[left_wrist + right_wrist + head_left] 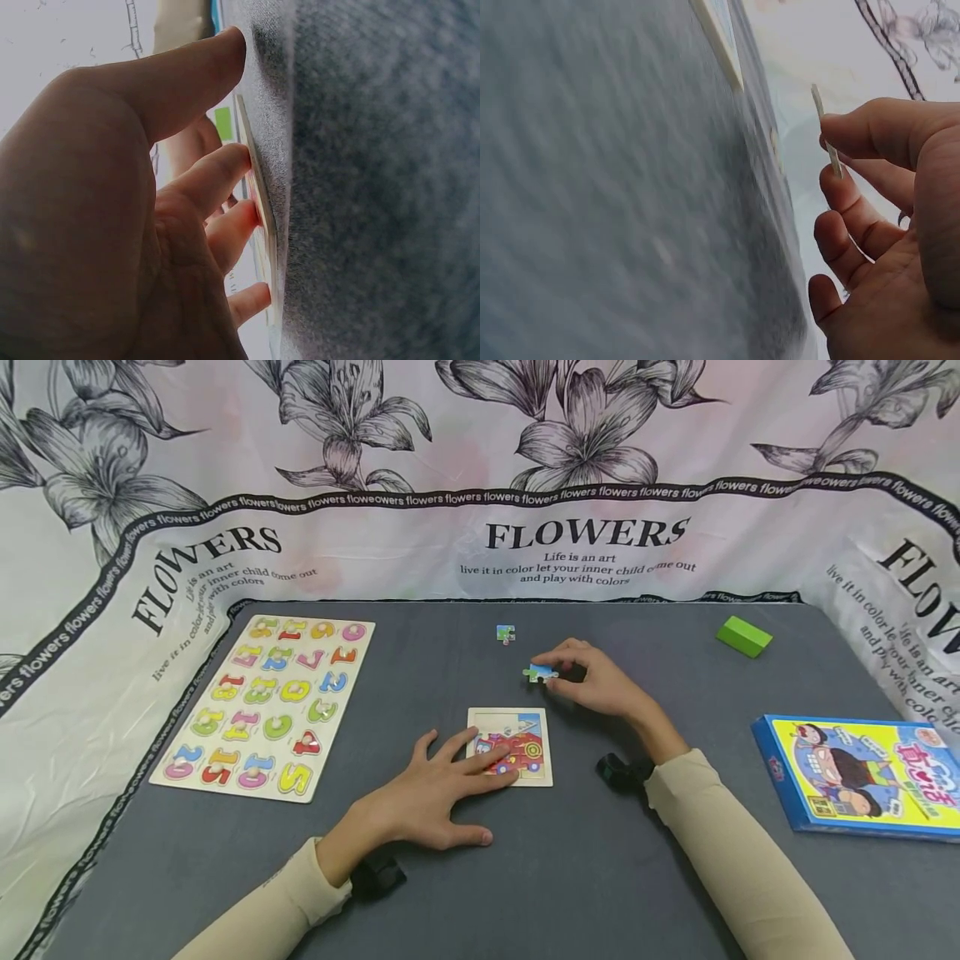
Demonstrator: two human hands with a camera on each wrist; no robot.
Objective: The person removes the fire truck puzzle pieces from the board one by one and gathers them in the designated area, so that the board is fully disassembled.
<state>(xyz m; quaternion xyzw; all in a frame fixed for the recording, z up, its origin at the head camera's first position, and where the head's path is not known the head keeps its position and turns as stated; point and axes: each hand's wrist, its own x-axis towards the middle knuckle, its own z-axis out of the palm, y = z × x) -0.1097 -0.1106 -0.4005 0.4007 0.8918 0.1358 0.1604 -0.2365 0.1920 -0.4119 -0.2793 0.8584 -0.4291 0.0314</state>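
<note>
My left hand [442, 789] lies spread over a small square puzzle board [548, 752], its fingertips resting on the red fire truck picture. In the left wrist view the fingers [225, 225] meet the edge-on board [259, 180], thumb held apart. Beyond the board, my right hand [600, 681] pinches a blue and green jigsaw piece [538, 674] between thumb and fingers. The right wrist view shows that piece [830, 150] edge-on, raised off the table, with the other fingers loosely bent. Another jigsaw piece [506, 633] lies farther back on the table.
On the left lies a number puzzle board [288, 710] with colourful digits. A green block [744, 637] sits at the back right, and a blue and yellow box [862, 777] lies nearer on the right. Behind the grey table [570, 877] hangs a flower-printed cloth [405, 547].
</note>
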